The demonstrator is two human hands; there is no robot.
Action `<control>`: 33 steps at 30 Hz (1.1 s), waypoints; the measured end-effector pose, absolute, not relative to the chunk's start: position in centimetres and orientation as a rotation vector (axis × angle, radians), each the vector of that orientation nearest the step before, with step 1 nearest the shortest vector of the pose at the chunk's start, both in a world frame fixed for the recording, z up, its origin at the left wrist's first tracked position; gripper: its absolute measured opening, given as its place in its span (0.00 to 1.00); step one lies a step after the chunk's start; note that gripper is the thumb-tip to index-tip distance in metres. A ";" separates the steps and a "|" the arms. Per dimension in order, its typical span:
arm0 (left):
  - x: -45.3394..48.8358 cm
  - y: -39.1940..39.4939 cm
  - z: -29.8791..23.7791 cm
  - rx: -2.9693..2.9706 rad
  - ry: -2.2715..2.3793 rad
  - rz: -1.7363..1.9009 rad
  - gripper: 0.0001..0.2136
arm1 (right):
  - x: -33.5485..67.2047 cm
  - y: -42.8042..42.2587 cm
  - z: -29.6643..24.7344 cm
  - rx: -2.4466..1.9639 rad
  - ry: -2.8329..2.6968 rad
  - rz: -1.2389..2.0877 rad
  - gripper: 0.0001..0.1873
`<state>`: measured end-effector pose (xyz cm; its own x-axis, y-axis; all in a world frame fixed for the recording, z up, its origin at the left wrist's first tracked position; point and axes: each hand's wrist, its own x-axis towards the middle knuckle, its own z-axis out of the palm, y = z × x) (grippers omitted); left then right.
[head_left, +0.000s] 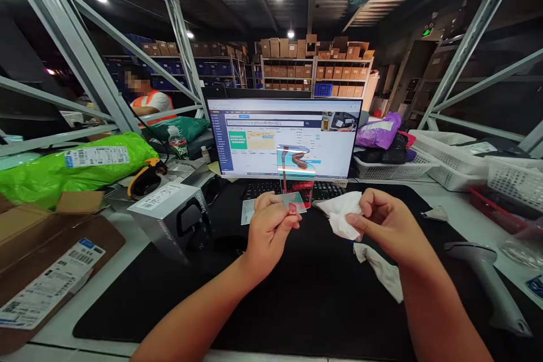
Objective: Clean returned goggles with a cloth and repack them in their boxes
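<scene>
Left hand [271, 225] pinches the lower end of a clear plastic strip [296, 172], long axis upright before the monitor [254, 141]. Right hand [382, 220] grips a crumpled white cloth [341, 216] just right of the strip, near its base, above the black mat [305, 294]

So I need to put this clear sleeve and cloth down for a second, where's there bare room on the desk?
The black mat lies bare between your forearms, below the left hand and right hand. A second bare strip runs between the grey box and the left forearm. The left edge is crowded with the cardboard carton and green parcel; the right with white baskets and the scanner.
</scene>
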<state>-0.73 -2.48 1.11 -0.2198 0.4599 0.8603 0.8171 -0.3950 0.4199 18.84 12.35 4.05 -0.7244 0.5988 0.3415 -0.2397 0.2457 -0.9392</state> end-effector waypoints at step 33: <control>-1.4 -1.6 0.4 -2.034 -1.527 -1.174 0.17 | 12.7 6.8 1.0 -0.177 -1.276 1.795 0.35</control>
<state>-1.41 -1.58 0.38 0.0813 0.6292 0.7730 0.9089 -0.3651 0.2015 12.69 6.76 1.00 -0.5855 0.7263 0.3601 -0.5786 -0.0633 -0.8131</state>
